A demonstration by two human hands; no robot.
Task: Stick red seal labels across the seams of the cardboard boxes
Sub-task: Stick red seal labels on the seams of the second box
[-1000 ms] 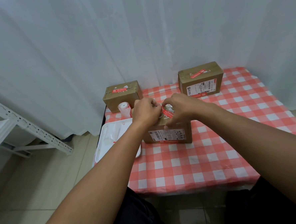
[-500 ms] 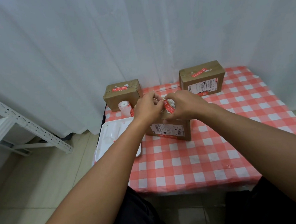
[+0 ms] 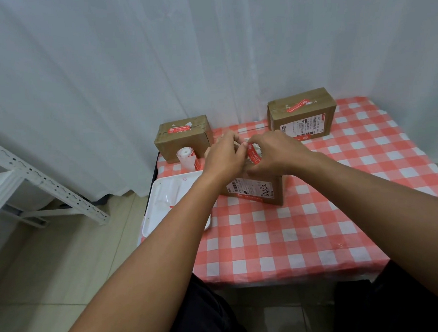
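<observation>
The left hand [image 3: 223,156] and right hand [image 3: 276,154] meet above the near cardboard box [image 3: 255,191], both apparently pinching a red seal label [image 3: 253,155]. Checked surface [image 3: 294,238] lies bare toward the near edge; a white tray [image 3: 164,207] overhangs the left edge.

Red-white checked tablecloth [image 3: 281,239], brown boxes [image 3: 183,138], red labels [image 3: 253,154].

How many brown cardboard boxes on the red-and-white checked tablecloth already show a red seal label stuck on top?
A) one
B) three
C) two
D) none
C: the back-left cardboard box and the back-right cardboard box each carry a red seal on top; the near box is still being labelled, its top hidden by both hands.
</observation>
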